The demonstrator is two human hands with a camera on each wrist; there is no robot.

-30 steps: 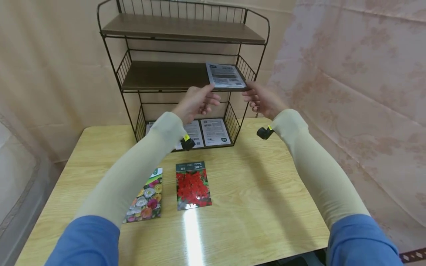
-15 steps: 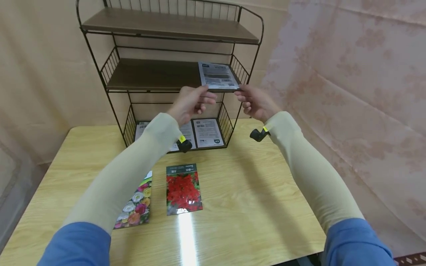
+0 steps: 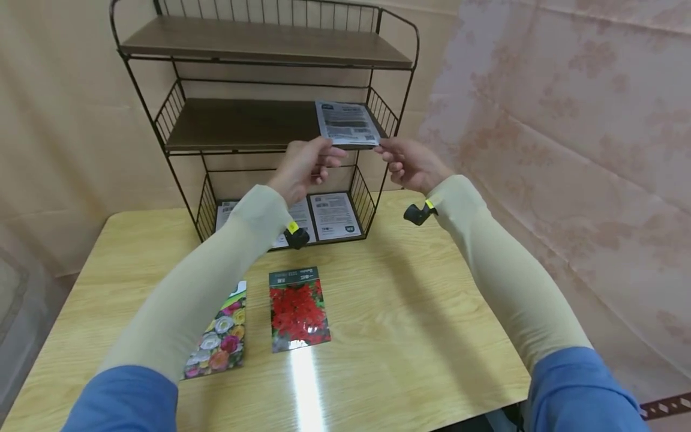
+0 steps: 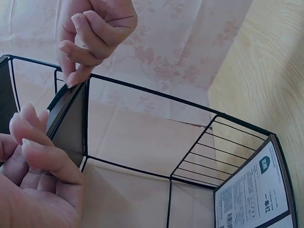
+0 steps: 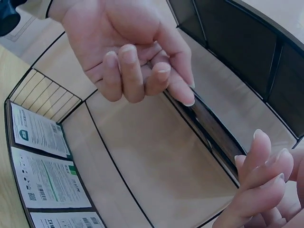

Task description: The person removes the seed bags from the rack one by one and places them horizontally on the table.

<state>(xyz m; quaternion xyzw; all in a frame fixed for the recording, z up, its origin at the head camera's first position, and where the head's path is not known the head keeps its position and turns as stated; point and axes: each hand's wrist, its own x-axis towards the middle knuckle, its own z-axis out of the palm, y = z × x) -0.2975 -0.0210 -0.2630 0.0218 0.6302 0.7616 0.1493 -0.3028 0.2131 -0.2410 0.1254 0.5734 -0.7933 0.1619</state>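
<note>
A seed packet (image 3: pixel 346 123) is laid printed side up on the rack's (image 3: pixel 129 72) middle shelf, its near corners pinched by left hand (image 3: pixel 305 165) and right hand (image 3: pixel 407 165), apparently so it can be squared against the front edge.

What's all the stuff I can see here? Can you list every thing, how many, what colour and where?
shelf rack: one, black wire with brown boards, at the back of the table
table: one, light wood
grey packet: one, printed back up, right end of the middle shelf, front edge at both hands
bottom packets: about three, white printed backs, flat on the lowest shelf
red flower packet: one, on the table in front of the rack
mixed flower packet: one, many colours, on the table, partly under the left arm
curtains: beige and pink, behind and to the right
left hand: at the grey packet's front left corner
right hand: at its front right corner
</note>
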